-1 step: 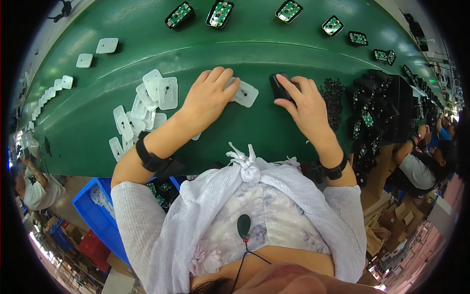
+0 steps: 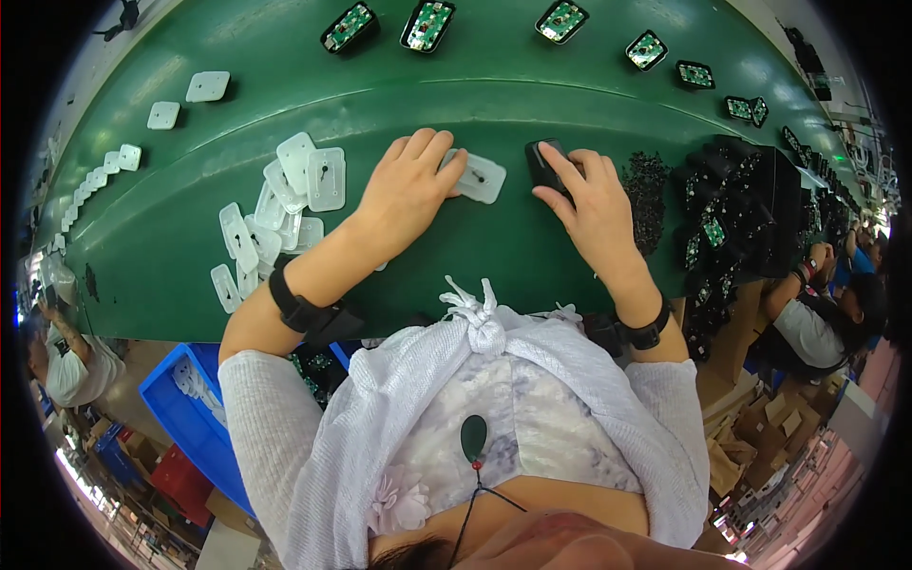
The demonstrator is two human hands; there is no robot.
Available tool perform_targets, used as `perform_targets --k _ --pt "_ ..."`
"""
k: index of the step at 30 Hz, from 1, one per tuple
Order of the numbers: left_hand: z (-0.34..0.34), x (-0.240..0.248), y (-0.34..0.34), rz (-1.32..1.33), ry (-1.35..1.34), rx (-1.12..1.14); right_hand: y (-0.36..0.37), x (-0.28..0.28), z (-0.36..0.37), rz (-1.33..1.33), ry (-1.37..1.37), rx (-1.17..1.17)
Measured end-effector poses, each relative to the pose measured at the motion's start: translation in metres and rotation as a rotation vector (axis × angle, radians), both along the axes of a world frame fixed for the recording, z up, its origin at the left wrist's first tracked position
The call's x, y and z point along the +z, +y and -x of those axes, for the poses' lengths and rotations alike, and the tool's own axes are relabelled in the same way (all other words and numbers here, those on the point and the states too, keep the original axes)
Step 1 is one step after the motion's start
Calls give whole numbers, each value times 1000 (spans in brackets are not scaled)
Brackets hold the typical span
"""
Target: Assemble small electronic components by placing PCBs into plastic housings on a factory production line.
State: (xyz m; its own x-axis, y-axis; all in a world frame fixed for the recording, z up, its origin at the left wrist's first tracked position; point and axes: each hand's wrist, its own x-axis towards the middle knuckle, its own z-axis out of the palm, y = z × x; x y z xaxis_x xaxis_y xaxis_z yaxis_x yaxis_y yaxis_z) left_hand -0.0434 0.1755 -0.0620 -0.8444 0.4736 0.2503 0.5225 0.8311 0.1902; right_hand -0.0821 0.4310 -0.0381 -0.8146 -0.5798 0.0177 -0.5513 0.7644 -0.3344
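Green table (image 2: 494, 256) under my view. Left hand (image 2: 408, 190) flat, fingers spread, pressing white plate (image 2: 480, 178). Right hand (image 2: 589, 204) curled over black casing (image 2: 543, 163), fingertips gripping it, just beside plate. Blue bin (image 2: 190, 399) below table edge holds white parts. Brown cartons (image 2: 760, 427) stacked lower right.

My tabletop (image 2: 494, 247) is green. At ten o'clock from me lies a heap of white plates (image 2: 275, 204), with more strung along the left edge (image 2: 95, 180). One white plate (image 2: 480, 178) lies at twelve, a black case (image 2: 543, 163) just beside it. Black parts (image 2: 648, 195) pile at two. Open circuit units (image 2: 429, 24) line the far belt.
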Motion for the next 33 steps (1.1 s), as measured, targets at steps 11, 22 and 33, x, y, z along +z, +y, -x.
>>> perform_targets --k 11,22,33 --pt "-4 3 -12 -571 -176 55 -43 3 -3 423 71 151" --pt "-10 -4 -19 -273 -197 0 -58 -5 -12 325 95 164" --pt "-11 -3 -14 -214 -116 30 -59 -14 -15 325 209 120"
